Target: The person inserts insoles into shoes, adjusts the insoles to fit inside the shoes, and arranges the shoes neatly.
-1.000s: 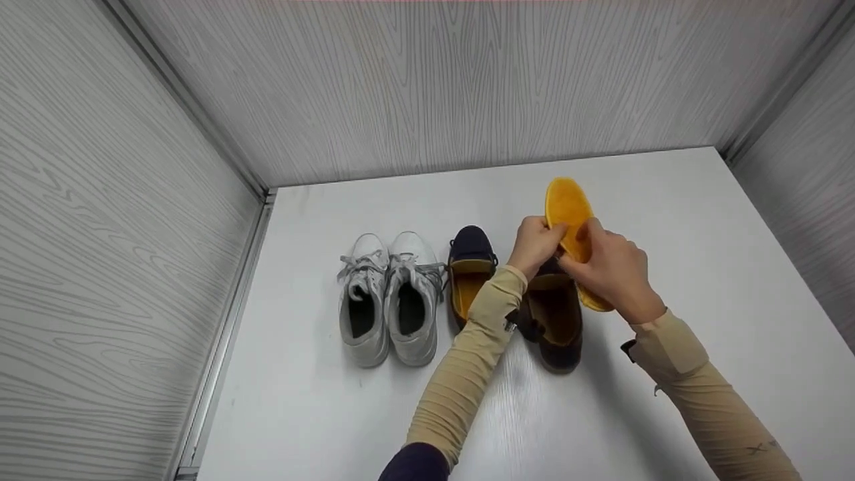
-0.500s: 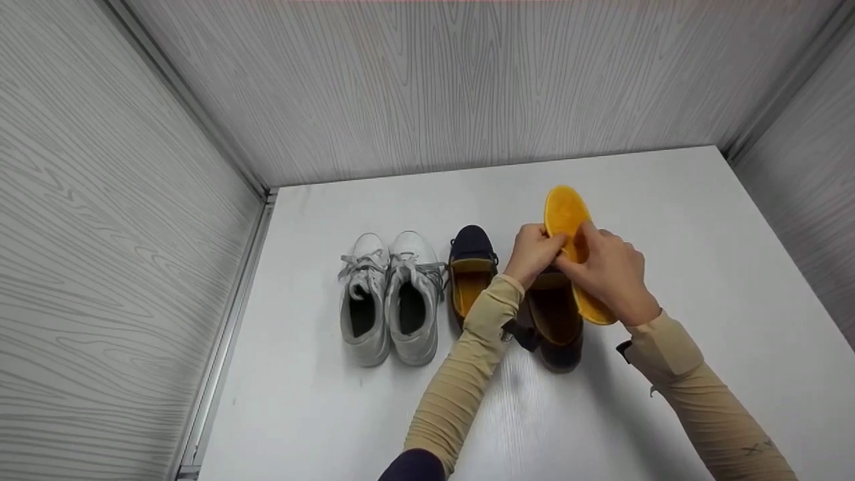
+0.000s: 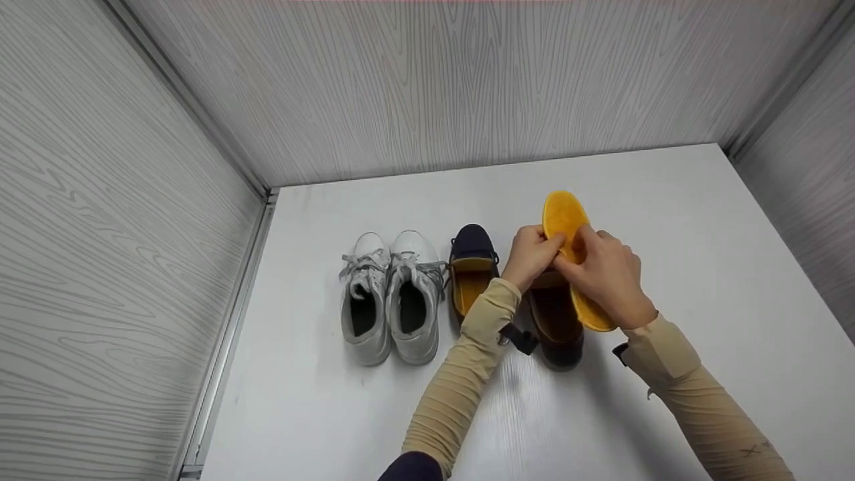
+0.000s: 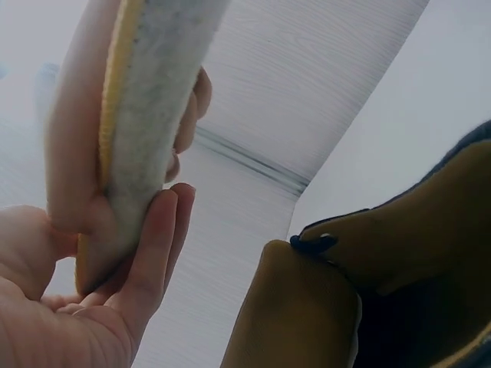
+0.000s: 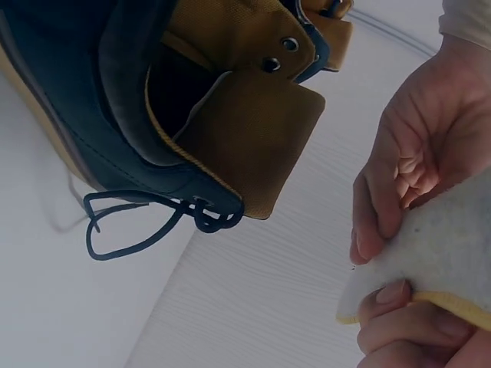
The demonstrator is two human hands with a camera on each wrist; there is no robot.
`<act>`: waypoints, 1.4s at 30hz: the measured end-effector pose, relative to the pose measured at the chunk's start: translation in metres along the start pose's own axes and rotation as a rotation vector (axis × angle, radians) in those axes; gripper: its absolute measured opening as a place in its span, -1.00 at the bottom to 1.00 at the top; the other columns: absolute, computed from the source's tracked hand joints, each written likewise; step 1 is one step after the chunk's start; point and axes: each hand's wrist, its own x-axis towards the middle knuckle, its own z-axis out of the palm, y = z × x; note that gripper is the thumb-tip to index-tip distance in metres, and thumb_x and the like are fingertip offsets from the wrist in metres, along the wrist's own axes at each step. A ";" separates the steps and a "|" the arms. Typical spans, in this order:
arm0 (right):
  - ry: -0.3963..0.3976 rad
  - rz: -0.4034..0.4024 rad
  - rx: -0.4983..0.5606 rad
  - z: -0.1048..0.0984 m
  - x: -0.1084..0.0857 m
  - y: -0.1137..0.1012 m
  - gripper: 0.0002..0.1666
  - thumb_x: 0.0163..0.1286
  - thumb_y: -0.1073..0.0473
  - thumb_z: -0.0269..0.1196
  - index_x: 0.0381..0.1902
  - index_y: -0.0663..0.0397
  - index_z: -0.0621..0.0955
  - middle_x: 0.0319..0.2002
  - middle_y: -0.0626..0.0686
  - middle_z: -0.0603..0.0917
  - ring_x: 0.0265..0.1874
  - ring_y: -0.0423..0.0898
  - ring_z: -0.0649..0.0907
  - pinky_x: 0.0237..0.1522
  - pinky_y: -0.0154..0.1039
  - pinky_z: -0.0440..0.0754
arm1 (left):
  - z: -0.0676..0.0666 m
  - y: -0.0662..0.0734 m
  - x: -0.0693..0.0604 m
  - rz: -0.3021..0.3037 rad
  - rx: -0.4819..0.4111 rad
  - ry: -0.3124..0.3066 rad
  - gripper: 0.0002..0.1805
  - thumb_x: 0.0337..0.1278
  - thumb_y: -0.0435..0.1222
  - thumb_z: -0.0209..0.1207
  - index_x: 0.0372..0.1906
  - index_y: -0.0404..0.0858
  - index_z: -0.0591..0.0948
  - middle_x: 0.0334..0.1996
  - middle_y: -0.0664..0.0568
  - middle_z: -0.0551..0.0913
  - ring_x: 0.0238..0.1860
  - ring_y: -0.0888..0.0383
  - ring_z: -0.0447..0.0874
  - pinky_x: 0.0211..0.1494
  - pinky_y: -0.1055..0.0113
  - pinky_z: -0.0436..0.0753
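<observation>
A yellow insole [image 3: 562,212] is gripped by both hands above a navy loafer [image 3: 556,317] with a tan-brown inside. My left hand [image 3: 530,257] pinches it at the left edge, thumb on the yellow face. Against its middle and right side my right hand [image 3: 609,275] holds on, thumb and fingers bent. Both wrist views show the whitish underside of the insole [image 4: 157,92] between the fingers. That loafer stands partly under the hands, its toe hidden. A matching loafer [image 3: 473,244] stands to the left, its heel covered by the left forearm.
Two white lace-up sneakers [image 3: 413,310] stand side by side left of the loafers. The white tabletop [image 3: 300,414] is bounded by grey wood-grain panels [image 3: 427,87] at the back and both sides.
Both hands and the insole have come down slightly toward the near side, lower over the right loafer. The grip looks the same; the shoes have stayed in place.
</observation>
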 end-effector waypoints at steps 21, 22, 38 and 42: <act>-0.238 0.067 0.076 -0.028 -0.035 -0.013 -0.57 0.19 0.05 0.32 -0.07 0.22 0.58 -0.54 0.11 0.54 -0.62 0.01 0.48 -0.61 -0.17 0.39 | -0.023 -0.030 -0.005 0.241 0.944 -0.347 -0.85 0.33 -0.37 0.12 -0.19 -0.22 0.71 -0.29 -0.03 0.71 -0.25 0.09 0.66 -0.13 0.24 0.58; -0.260 0.073 0.074 -0.030 -0.037 -0.013 -0.56 0.19 0.06 0.32 -0.04 0.21 0.59 -0.55 0.09 0.53 -0.62 0.01 0.47 -0.62 -0.18 0.37 | -0.023 -0.030 -0.005 0.245 0.948 -0.343 -0.84 0.34 -0.36 0.12 -0.19 -0.23 0.71 -0.29 -0.03 0.71 -0.23 0.07 0.67 -0.12 0.24 0.58; -0.565 0.043 0.098 -0.042 -0.058 -0.023 -0.60 0.15 0.12 0.30 -0.09 0.23 0.71 -0.33 0.14 0.68 -0.54 -0.05 0.53 -0.52 -0.18 0.47 | -0.020 -0.029 0.000 0.204 0.950 -0.336 -0.87 0.35 -0.34 0.13 -0.29 -0.22 0.67 -0.35 0.02 0.65 -0.31 0.12 0.56 -0.18 0.31 0.51; -0.629 0.056 0.085 -0.034 -0.061 -0.024 -0.63 0.13 0.11 0.31 -0.15 0.22 0.73 -0.29 0.16 0.70 -0.50 -0.03 0.57 -0.48 -0.15 0.52 | -0.020 -0.029 -0.001 0.202 0.961 -0.335 -0.87 0.36 -0.35 0.12 -0.27 -0.23 0.67 -0.33 0.01 0.66 -0.28 0.11 0.59 -0.17 0.30 0.51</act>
